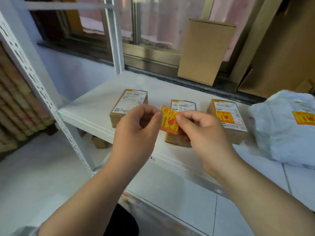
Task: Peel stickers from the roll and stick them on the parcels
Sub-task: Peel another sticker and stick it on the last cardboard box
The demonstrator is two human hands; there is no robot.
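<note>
- The left hand [136,132], at centre frame, pinches the upper left edge of the red and yellow rectangular fragile sticker [168,120] between thumb and forefinger; wrist raised, remaining fingers curled.
- The sticker hangs above the middle brown cardboard parcel [183,106] on the white metal shelf [95,106]. Its free lower edge could, I judge, curl and stick to itself or a finger.
- The right hand [202,133] clamps the sticker's upper right edge, thumb on top. Uneven lowering would likely cause a crooked, wrinkled label.
</note>
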